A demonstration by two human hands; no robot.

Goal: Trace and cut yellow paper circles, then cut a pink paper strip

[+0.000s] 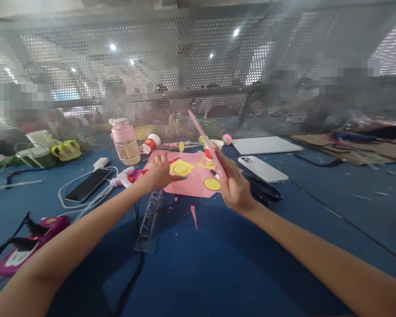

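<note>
Blue table [198, 273], one o'clock: pink card [203, 133] was gripped aslant by right fingers [230, 166], seemingly for clearance; left fingers [159, 160] loosely parted.

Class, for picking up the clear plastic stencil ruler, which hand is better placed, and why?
Left, most likely: the left hand is near the far end of the ruler, while the right hand is farther off and holds a thin, flat pink sheet. Whether the left grips anything is unclear.
</note>
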